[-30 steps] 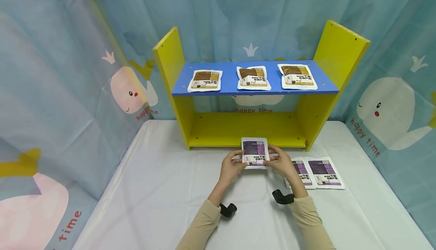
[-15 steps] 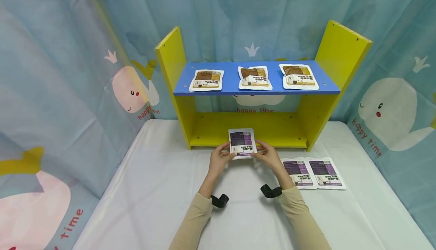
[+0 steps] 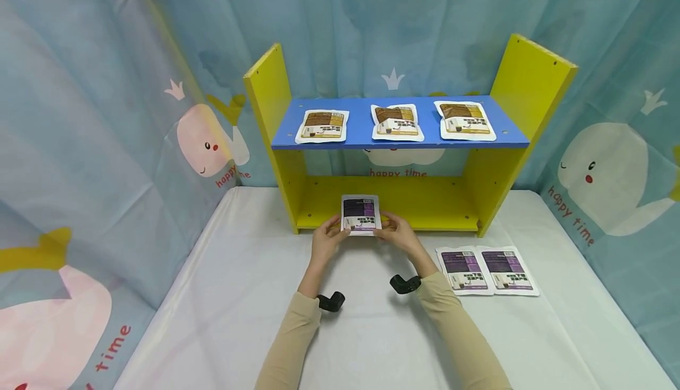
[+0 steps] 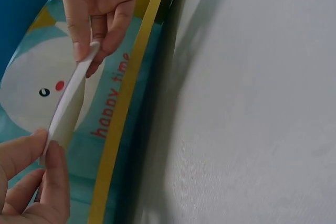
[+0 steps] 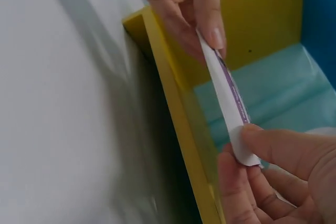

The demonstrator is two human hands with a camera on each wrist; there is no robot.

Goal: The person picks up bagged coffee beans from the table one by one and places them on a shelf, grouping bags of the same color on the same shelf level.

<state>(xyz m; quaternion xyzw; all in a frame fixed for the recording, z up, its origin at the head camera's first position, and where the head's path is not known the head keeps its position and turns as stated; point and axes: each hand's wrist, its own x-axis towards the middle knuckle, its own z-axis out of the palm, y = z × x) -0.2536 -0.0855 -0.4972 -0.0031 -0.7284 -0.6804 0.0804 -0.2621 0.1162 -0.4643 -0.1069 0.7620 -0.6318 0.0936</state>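
A white pouch with a purple and black label (image 3: 361,215) is held between both hands in front of the lower yellow shelf (image 3: 425,201). My left hand (image 3: 324,241) pinches its lower left corner, thumb on the label side. On the opposite corner my right hand (image 3: 399,234) pinches it the same way. Seen edge-on in the left wrist view, the pouch (image 4: 71,98) is thin and flat, each end between thumb and fingers. The right wrist view shows the thumb of my right hand (image 5: 283,177) pressed on its face, close over the shelf's front edge.
On the blue upper shelf (image 3: 358,136) lie three brown-labelled pouches (image 3: 397,122). Two more purple-labelled pouches (image 3: 507,270) lie side by side on the white table (image 3: 212,319), right of the arms. Yellow side panels (image 3: 533,89) bound the shelf unit, with a blue curtain (image 3: 340,30) behind.
Both hands have carried the purple-labelled pouch leftward and forward, from near the shelf's front middle to over the left part of the lower shelf's edge. The other pouches stay put.
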